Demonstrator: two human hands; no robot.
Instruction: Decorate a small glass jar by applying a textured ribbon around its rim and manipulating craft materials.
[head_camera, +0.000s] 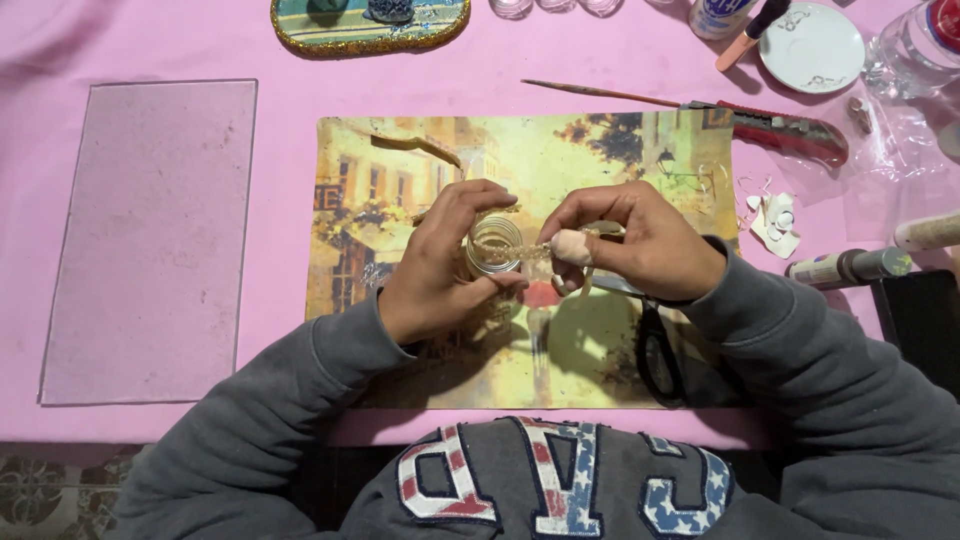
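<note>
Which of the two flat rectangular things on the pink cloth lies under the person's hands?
The printed street-scene mat, under the left hand and right hand. The clear glass sheet lies bare and untouched on the left, apart from the hands, with no picture on it.

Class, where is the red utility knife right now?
In the head view, the knife lies on the pink cloth at upper right, past the mat's corner, beside the paintbrush.

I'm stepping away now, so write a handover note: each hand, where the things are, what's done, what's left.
Left hand: grips the small clear glass jar above the painted street-scene mat.
Right hand: pinches a pale beaded cord against the jar's rim.
Black-handled scissors lie on the mat under the right wrist.
Done: some cord lies around the rim.
Left: cannot tell how far round it reaches.
</note>
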